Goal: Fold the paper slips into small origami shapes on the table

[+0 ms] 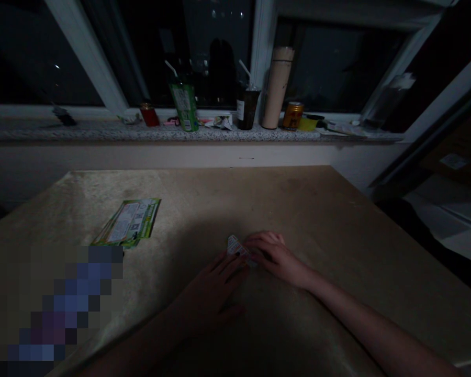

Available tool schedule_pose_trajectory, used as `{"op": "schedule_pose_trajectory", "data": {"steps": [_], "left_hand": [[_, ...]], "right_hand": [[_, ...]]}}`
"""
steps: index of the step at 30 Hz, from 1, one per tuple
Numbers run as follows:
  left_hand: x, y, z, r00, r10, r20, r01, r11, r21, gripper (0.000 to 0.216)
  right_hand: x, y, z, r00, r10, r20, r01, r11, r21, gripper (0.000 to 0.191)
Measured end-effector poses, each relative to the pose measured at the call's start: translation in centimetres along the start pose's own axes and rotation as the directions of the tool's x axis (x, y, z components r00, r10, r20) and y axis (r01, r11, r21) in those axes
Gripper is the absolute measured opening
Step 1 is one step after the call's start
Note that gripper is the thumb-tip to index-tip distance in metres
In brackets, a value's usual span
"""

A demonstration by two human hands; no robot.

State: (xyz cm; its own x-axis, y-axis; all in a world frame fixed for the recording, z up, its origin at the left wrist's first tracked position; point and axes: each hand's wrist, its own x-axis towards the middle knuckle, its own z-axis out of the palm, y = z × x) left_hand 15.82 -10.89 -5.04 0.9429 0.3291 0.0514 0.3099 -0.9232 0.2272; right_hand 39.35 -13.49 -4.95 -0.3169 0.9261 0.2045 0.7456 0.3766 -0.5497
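A small folded piece of printed paper (235, 245) lies on the table, one pointed corner showing above my fingers. My left hand (220, 277) rests palm down with its fingers stretched out, their tips over the paper's lower left side. From the right, my right hand (272, 254) reaches in with bent fingers pressed together at the paper's right edge. The lower part of the paper is partly covered by both hands, and the dim light hides the exact contact of the fingertips.
A fanned stack of green printed leaflets (131, 222) lies at the left on the wooden table (298, 199). Below it is a pixelated area. Along the granite windowsill (113, 131) stand a green bottle (184, 104), a dark cup with straw (247, 107), a beige flask (278, 89) and a golden can (292, 116).
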Motion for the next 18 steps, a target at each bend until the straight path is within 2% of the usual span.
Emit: {"op": "schedule_pose_trajectory", "data": {"steps": [3, 5, 7, 11, 18], "left_hand": [[-0.1, -0.1, -0.1, 0.999, -0.004, 0.037, 0.004, 1.000, 0.010, 0.064], [-0.3, -0.3, -0.2, 0.998, -0.001, 0.062, 0.000, 1.000, 0.019, 0.064], [-0.6, -0.8, -0.5, 0.997, 0.018, 0.073, -0.019, 1.000, 0.022, 0.062], [-1.4, -2.2, -1.4, 0.996, 0.053, 0.072, -0.056, 0.997, 0.047, 0.057], [-2.1, -3.6, -2.9, 0.997, -0.035, 0.067, 0.025, 0.990, 0.142, 0.052]], "right_hand": [[-0.1, 0.0, 0.2, 0.978, -0.177, 0.108, 0.187, 0.978, -0.092, 0.038], [-0.1, 0.1, 0.2, 0.962, -0.214, 0.169, 0.237, 0.963, -0.132, 0.043], [-0.1, 0.1, 0.2, 0.957, -0.221, 0.188, 0.252, 0.954, -0.162, 0.044], [-0.2, 0.0, 0.2, 0.962, -0.230, 0.146, 0.258, 0.941, -0.218, 0.044], [-0.6, -0.7, 0.4, 0.955, -0.266, 0.130, 0.290, 0.928, -0.235, 0.046]]}}
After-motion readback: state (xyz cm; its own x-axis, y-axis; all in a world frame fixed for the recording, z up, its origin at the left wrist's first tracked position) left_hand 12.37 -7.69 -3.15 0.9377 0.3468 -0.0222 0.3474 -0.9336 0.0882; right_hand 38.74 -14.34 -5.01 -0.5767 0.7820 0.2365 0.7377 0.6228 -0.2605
